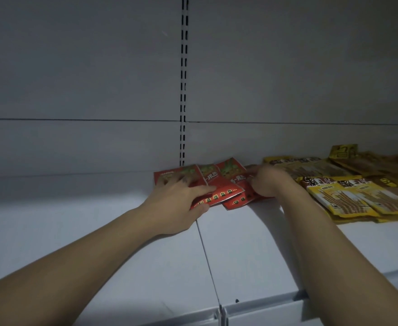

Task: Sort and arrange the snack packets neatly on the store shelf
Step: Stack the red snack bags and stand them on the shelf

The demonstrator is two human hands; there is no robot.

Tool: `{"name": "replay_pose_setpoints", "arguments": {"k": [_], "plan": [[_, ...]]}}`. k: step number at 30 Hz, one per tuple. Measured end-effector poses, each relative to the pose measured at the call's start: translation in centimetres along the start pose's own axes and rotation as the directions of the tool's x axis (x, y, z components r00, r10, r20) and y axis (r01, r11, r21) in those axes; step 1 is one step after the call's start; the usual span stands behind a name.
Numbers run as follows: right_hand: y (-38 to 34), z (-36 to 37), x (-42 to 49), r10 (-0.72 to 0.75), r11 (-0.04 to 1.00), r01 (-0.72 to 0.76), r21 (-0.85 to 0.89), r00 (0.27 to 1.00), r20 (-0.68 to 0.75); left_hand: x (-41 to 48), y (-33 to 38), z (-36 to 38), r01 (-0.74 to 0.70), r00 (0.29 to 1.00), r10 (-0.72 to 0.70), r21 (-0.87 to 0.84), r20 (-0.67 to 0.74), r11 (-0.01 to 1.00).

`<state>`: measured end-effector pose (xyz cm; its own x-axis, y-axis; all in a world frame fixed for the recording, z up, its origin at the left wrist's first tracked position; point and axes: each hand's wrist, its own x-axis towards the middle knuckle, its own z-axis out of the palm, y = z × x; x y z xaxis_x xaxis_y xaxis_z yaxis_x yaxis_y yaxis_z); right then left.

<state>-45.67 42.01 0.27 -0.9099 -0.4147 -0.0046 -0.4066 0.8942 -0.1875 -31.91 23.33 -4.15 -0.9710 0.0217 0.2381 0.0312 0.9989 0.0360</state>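
Several red snack packets (219,182) lie overlapping in a loose fan at the back of the white shelf (252,243), against the back panel. My left hand (176,203) lies flat on the left packets, thumb pinching the front edge of one. My right hand (268,182) grips the right side of the red pile, fingers curled over it. To the right, yellow snack packets (357,196) with brown sticks printed on them lie in overlapping rows.
A slotted upright (183,85) runs down the grey back panel above the red packets. A seam (207,250) splits the shelf into two boards. The shelf's front rail (263,311) runs along the bottom. One yellow packet (342,151) stands at the back right.
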Motion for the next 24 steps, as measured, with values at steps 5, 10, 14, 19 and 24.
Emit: {"name": "replay_pose_setpoints", "arguments": {"k": [5,10,14,19,24], "plan": [[-0.4,0.2,0.0,0.021,1.0,-0.021,-0.006,0.999,-0.026,0.1,0.2,0.0,0.005,1.0,-0.005,-0.008,0.008,1.0],[-0.8,0.2,0.1,0.058,0.997,-0.06,-0.046,0.997,-0.052,-0.2,0.8,-0.1,0.035,0.999,-0.035,-0.011,0.012,0.999],[-1.0,0.5,-0.2,0.075,0.997,-0.076,-0.01,0.995,-0.07,-0.8,1.2,-0.1,0.048,0.999,-0.047,-0.005,0.021,0.999],[-1.5,0.7,-1.0,0.027,0.999,-0.015,0.051,0.971,-0.237,-1.2,1.6,-0.3,0.055,0.998,-0.057,-0.069,-0.014,0.996],[-4.4,1.5,-2.1,-0.255,0.951,0.305,0.056,0.87,-0.421,-2.9,0.9,-2.2,0.093,0.994,-0.092,0.008,-0.056,0.996]]}}
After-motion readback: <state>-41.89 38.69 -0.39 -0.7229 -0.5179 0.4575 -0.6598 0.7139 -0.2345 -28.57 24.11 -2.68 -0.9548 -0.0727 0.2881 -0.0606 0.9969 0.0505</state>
